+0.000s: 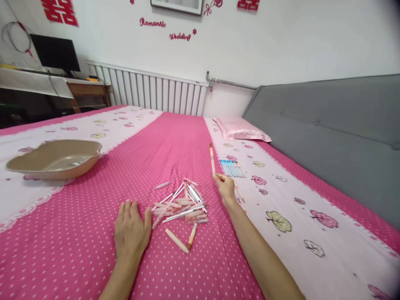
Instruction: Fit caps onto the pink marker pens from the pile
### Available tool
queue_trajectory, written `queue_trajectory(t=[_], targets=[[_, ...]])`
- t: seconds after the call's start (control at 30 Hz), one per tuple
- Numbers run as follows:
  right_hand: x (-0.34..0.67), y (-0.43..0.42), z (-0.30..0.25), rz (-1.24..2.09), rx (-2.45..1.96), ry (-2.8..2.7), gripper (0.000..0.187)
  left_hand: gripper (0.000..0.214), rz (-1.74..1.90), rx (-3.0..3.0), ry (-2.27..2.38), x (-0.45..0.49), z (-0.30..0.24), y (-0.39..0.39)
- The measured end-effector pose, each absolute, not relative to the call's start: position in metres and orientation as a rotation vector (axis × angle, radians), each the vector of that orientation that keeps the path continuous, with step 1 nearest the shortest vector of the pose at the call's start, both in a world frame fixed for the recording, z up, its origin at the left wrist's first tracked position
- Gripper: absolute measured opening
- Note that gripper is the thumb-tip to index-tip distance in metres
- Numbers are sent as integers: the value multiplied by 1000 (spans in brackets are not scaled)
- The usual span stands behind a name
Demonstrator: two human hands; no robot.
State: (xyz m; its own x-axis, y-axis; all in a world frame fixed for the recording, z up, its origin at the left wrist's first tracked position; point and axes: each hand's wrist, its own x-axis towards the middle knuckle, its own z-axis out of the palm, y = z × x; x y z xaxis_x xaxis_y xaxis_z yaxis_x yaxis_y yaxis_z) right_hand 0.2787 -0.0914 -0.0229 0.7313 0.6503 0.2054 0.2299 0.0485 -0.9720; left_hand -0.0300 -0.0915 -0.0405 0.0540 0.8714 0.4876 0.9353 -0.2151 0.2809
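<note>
A loose heap of pink and white pens [183,206] lies on the pink dotted bedsheet [175,137] in front of me. My left hand [131,231] rests flat on the sheet, fingers apart, just left of the heap and holding nothing. My right hand [225,186] pinches one pink pen [212,160] at its lower end, holding it upright to the right of the heap. A neat row of blue-capped pens [231,168] lies just beyond my right hand on the pale flowered strip.
A tan heart-shaped basin [54,159] sits at the left of the bed. A pink pillow [240,129] lies at the far end beside a grey padded headboard [337,129]. A radiator [150,89] and a desk with a monitor [54,52] stand behind.
</note>
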Motion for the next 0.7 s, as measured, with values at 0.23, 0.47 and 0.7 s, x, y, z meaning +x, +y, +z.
queue_trajectory(t=[0.23,0.47,0.7], targets=[[374,-123,-33,292,-1853,-575,24,63,-861,-2183,-1870,-25,-40,-85],[432,-141,-46,284,-2097,-355,30,54,-939,-2197,-1904,-31,-45,-79],[447,-131,-57,351,-2178,-227,29,53,-906,-2183,-1881,-33,-49,-75]])
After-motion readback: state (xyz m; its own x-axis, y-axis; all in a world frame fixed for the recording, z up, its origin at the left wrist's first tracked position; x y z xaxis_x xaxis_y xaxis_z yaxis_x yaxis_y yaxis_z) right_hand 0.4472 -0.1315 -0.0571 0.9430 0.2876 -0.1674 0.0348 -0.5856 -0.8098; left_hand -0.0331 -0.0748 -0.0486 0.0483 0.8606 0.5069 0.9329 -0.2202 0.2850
